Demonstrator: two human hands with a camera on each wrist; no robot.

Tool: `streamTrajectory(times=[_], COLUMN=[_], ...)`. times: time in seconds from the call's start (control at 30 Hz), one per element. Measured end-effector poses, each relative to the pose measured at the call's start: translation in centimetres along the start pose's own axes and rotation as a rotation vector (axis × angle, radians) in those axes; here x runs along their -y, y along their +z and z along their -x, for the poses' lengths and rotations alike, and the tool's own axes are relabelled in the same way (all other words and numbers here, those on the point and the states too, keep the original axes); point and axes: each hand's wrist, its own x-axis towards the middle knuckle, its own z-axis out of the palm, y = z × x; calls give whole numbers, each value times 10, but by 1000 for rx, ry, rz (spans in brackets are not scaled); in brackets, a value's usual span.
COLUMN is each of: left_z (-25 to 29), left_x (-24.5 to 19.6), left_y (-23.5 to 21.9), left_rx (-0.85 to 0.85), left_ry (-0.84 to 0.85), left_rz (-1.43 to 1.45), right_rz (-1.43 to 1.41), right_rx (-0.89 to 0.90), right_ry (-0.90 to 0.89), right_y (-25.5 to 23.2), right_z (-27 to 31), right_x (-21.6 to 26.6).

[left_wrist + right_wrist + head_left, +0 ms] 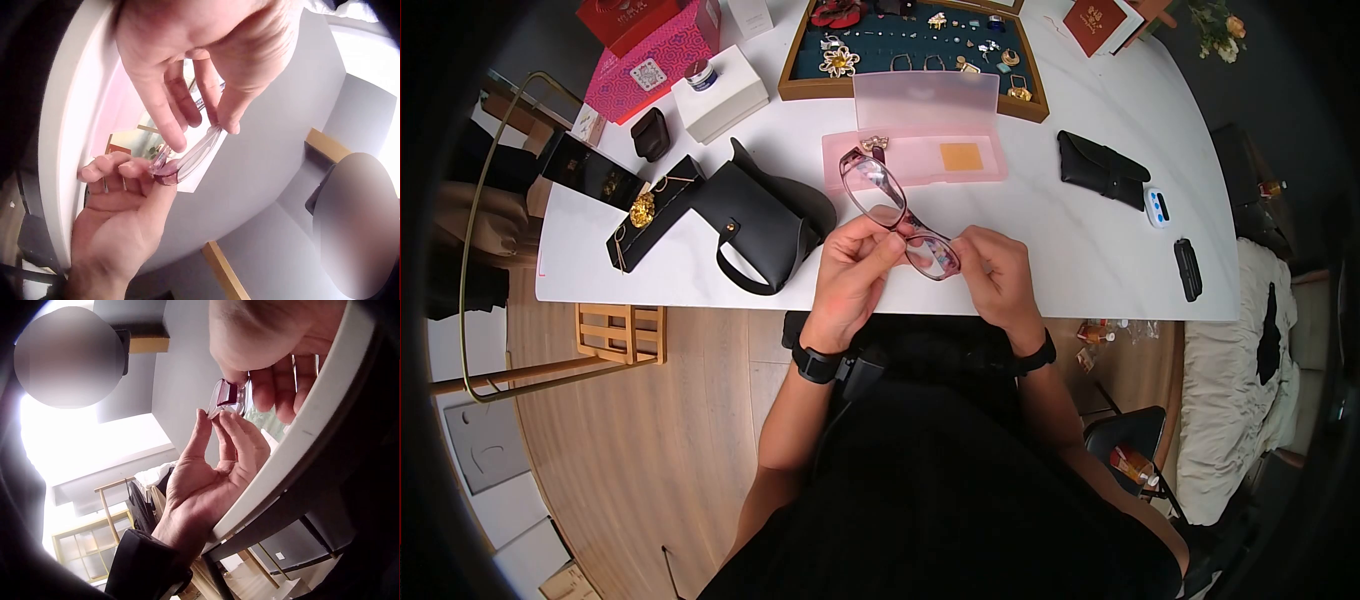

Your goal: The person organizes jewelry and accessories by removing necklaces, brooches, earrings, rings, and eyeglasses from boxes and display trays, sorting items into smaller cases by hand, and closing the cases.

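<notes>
A pair of glasses (872, 176) with pinkish-purple rims is held over the table's front edge, tilted, one lens higher than the other. The left hand (852, 285) pinches it near the bridge with thumb and fingers. At the lower lens, the right hand (1003, 280) pinches the outer rim. Both wrist views show the glasses (199, 155) (229, 394) between the fingertips of the two hands. Just behind them lies a pink case (915, 160), its translucent lid (927, 100) raised, with a yellow-orange square (961, 157) inside.
Left on the white table (1090, 240) are a black bag (750, 225), a black jewelry stand (678, 195) and a white box (722, 97). A jewelry tray (910, 82) stands behind the case. Rightward lie a black pouch (1102, 168), a white device (1158, 207) and a black item (1188, 270).
</notes>
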Motion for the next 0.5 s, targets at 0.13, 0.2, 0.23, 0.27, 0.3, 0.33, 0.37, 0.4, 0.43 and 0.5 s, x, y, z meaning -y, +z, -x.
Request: streamTrajectory(times=[0.13,0.2,0.23,0.27,0.3,0.33,0.37,0.4,0.43,0.5], left_z=[0,0,-1,-2,-4,-5,-5,-5,-4,-3], left_x=[2,3,2,-1,-4,-6,-4,-2,-2,-2], left_y=[0,7,11,14,18,19,16,11,8,4], left_rx=[-26,-77,-129,-128,-128,-127,-127,-68,-10,9], left_ry=[39,66,94,93,63,33,33,25,16,3], left_rz=[-16,-31,-46,-47,-56,-66,-66,-59,-51,-68], right_rz=[-12,-16,-16,-36,-57,-57,-54,-51,-51,-51], right_rx=[2,7,6,6,5,5,8,11,11,19], right_ry=[0,22,22,33,44,44,42,41,41,46], right_y=[0,0,0,1,1,1,1,0,0,0], right_z=[0,0,0,1,1,1,1,1,1,1], right_x=[-2,1,0,-1,-2,-2,-2,-2,-2,-3])
